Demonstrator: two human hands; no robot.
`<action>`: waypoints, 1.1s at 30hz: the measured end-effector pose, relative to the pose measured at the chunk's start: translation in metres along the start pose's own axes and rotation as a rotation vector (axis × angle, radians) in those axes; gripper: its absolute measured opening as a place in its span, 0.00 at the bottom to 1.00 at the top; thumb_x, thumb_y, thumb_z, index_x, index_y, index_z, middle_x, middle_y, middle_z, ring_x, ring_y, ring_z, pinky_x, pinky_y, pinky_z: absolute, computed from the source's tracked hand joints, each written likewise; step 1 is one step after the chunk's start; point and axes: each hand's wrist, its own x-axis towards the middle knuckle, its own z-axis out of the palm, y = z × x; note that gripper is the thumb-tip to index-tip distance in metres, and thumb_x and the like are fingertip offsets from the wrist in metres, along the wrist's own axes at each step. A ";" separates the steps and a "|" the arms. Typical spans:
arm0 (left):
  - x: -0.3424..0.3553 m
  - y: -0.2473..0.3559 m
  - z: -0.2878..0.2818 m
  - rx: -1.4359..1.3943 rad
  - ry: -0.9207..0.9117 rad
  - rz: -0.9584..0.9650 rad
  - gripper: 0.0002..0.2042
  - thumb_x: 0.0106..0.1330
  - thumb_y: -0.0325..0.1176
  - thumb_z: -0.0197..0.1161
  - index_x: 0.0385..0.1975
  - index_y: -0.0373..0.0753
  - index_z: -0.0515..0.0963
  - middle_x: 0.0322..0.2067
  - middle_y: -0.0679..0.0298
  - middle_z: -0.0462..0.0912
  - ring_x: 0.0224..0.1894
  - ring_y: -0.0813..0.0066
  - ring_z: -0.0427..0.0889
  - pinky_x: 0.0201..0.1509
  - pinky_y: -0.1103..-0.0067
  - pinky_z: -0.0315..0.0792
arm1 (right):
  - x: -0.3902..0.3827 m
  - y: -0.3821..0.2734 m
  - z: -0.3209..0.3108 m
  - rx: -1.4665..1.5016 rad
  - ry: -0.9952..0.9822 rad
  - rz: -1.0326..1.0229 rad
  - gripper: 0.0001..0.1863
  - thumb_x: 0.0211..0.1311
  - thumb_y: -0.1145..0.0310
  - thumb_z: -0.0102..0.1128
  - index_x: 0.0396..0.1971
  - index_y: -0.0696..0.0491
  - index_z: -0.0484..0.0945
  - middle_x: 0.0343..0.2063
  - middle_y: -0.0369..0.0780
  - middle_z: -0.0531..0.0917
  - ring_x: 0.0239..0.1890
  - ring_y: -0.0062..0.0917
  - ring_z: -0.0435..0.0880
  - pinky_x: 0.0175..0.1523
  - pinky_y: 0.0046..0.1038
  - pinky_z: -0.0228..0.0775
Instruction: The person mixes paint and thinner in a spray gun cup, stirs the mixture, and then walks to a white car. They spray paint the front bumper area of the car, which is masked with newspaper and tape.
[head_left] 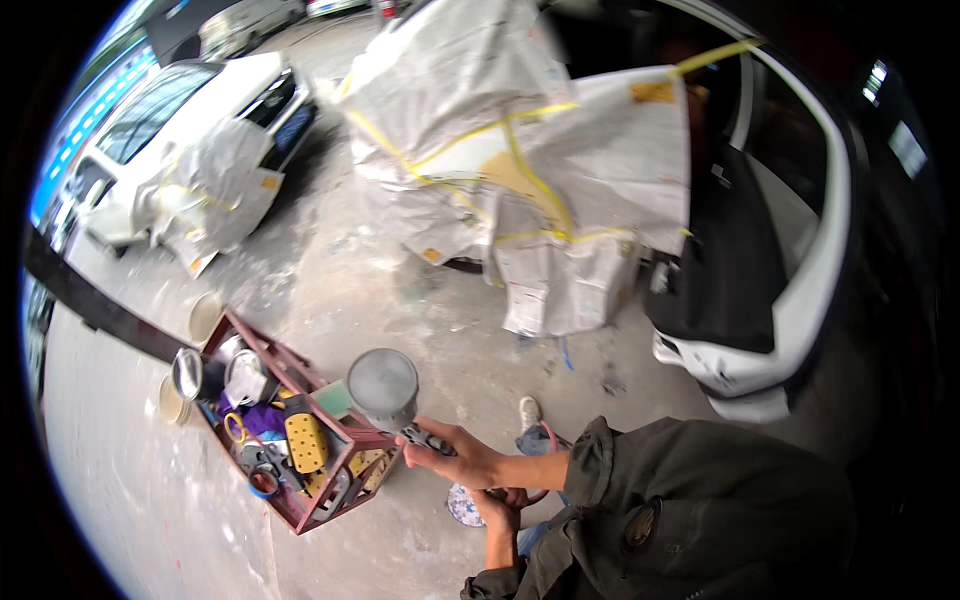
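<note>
My right hand (455, 455) is closed round a spray gun (432, 440) with a large grey paint cup (382, 388) on top. Just below it, my left hand (497, 512) has its fingers curled at the end of a reddish air hose (548, 470), close under my right wrist. What exactly lies in those left fingers is partly hidden. The cup hangs beside the corner of a dark red metal cart (290, 350). In the cart lie a yellow block with dark dots (306, 443), a purple cloth (262, 417), tape rolls (263, 483) and metal cans (190, 375).
A car draped in white masking sheets (440, 90) with yellow tape stands ahead, a bared patch (490, 160) showing. At right is a white car part (800, 330). Another partly masked white car (160, 120) is far left. Pale buckets (172, 402) stand by the cart.
</note>
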 end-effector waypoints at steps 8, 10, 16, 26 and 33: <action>0.130 0.021 0.061 0.253 0.049 0.416 0.12 0.66 0.37 0.61 0.40 0.36 0.73 0.23 0.72 0.71 0.23 0.85 0.68 0.31 0.82 0.72 | 0.113 -0.046 -0.104 0.011 -0.015 -0.033 0.20 0.70 0.51 0.49 0.36 0.54 0.74 0.25 0.32 0.76 0.27 0.12 0.71 0.36 0.20 0.65; 0.146 0.042 0.093 0.381 0.067 0.421 0.10 0.59 0.31 0.69 0.33 0.36 0.75 0.24 0.74 0.75 0.26 0.89 0.71 0.26 0.84 0.64 | 0.138 -0.071 -0.130 0.058 0.027 -0.077 0.21 0.71 0.50 0.47 0.40 0.55 0.74 0.28 0.32 0.77 0.20 0.08 0.65 0.26 0.17 0.61; 0.253 -0.007 0.051 1.049 0.191 0.350 0.11 0.62 0.41 0.64 0.33 0.40 0.78 0.22 0.56 0.81 0.28 0.59 0.82 0.31 0.68 0.73 | 0.198 -0.142 -0.178 0.251 0.062 -0.209 0.34 0.69 0.39 0.40 0.53 0.57 0.70 0.36 0.38 0.79 0.14 0.08 0.60 0.18 0.15 0.52; 0.399 0.233 0.035 0.910 0.657 0.660 0.11 0.64 0.37 0.62 0.25 0.37 0.75 0.22 0.52 0.77 0.28 0.51 0.77 0.32 0.66 0.69 | 0.280 -0.247 -0.218 0.355 -0.023 -0.695 0.41 0.62 0.32 0.42 0.56 0.57 0.60 0.36 0.42 0.72 0.08 0.14 0.57 0.13 0.19 0.46; 0.543 0.293 -0.041 1.630 0.159 0.386 0.08 0.58 0.39 0.65 0.31 0.42 0.81 0.36 0.57 0.80 0.40 0.56 0.79 0.46 0.64 0.73 | 0.474 -0.135 -0.222 0.210 -0.014 -0.373 0.41 0.63 0.31 0.41 0.54 0.58 0.66 0.35 0.41 0.75 0.10 0.10 0.57 0.14 0.16 0.48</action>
